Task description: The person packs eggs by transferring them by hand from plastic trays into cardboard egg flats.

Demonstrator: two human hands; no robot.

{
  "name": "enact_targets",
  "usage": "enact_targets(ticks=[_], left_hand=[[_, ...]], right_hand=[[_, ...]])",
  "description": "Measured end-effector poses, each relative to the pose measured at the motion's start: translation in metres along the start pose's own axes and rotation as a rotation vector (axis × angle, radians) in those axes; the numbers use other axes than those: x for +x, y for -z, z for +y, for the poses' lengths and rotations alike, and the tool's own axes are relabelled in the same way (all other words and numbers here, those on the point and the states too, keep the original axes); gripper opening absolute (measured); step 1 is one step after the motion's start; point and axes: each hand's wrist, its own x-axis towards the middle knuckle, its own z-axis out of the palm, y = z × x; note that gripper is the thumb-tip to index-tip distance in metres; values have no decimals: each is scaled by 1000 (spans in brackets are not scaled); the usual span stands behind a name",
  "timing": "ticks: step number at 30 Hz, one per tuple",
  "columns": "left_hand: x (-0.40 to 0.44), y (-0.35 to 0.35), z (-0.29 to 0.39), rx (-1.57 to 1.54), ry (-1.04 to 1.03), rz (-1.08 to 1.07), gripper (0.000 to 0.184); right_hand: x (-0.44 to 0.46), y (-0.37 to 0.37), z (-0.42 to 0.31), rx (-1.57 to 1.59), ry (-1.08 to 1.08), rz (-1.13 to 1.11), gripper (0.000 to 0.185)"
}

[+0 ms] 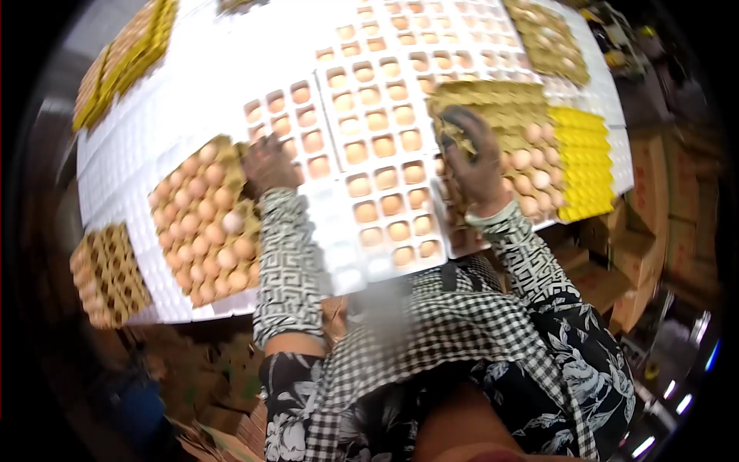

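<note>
My left hand (pixel 271 165), in a dark thin glove, reaches over the left edge of a white compartment tray (pixel 317 123) of brown eggs. Its fingers point down beside the cells and are blurred; whether they hold an egg is hidden. Just left of it lies a pulp tray (pixel 206 219) full of brown eggs, one paler. My right hand (pixel 473 158), also gloved, has its thumb and fingers curled around the left edge of a brown pulp egg tray (pixel 500 98). Eggs (pixel 531 165) sit in the pulp tray beside this hand.
Yellow egg trays (pixel 583 165) stand at the right edge. More filled pulp trays lie at the far right (pixel 548 38) and far left (pixel 127 58). A pulp tray stack (pixel 110 276) sits at the near left corner. Cardboard boxes (pixel 643 223) stand beside the table.
</note>
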Motion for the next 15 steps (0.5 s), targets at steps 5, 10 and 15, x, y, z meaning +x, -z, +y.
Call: enact_targets(ticks=[5, 10, 15], left_hand=[[23, 11, 8, -491, 272, -76, 30], [29, 105, 213, -966, -473, -218, 55], [4, 129, 300, -584, -697, -459, 50]], right_hand=[[-1, 135, 73, -99, -222, 43, 35], [-17, 122, 119, -607, 230, -536, 51], [-14, 175, 133, 118, -208, -272, 55]])
